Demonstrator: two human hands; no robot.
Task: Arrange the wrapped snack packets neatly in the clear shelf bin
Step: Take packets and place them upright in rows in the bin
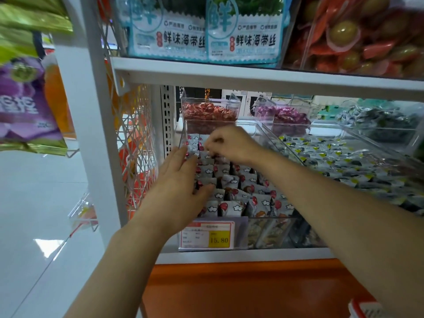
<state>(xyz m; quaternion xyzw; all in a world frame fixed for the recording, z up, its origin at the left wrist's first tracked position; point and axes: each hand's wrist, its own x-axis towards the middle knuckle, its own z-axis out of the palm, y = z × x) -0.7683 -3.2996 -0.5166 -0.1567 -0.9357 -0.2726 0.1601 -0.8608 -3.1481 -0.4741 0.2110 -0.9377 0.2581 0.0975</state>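
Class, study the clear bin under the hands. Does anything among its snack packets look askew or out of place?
Yes. In the clear bin, the snack packets toward the back stand in tidy rows, but those at the front right lean at mixed angles, some turned sideways. The right hand pinches one at the back.
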